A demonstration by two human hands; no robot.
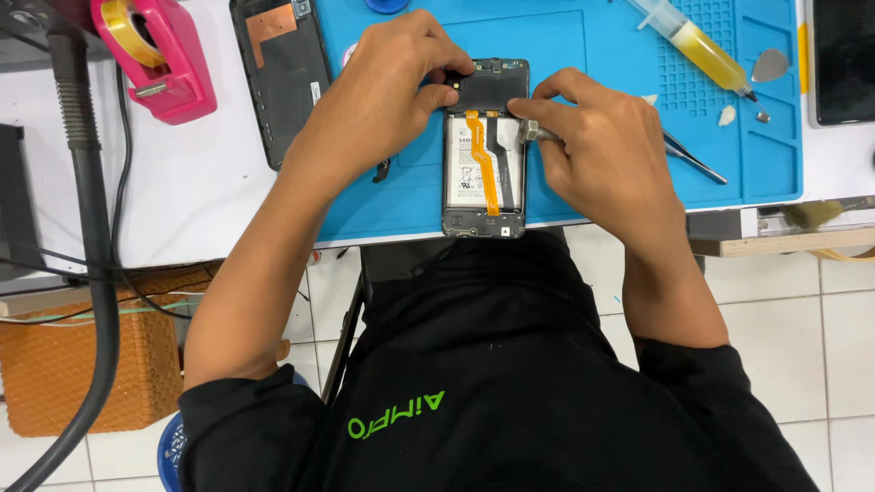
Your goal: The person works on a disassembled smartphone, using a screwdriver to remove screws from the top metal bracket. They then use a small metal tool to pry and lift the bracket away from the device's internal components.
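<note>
An opened smartphone (pixel 485 182) lies back-up on a blue work mat (pixel 583 55), showing its white battery and an orange flex cable (pixel 485 164). My left hand (pixel 387 87) pinches the black cover plate (pixel 492 87) at the phone's top end. My right hand (pixel 597 150) grips metal tweezers (pixel 693 159). Their tips rest near the flex connectors in the phone's upper middle.
A black phone back panel (pixel 283 77) lies left of the mat. A pink tape dispenser (pixel 159 55) stands at the far left. A syringe of yellow fluid (pixel 697 46) and a metal pry tool (pixel 768 66) lie on the mat's right. A woven basket (pixel 82 360) sits below.
</note>
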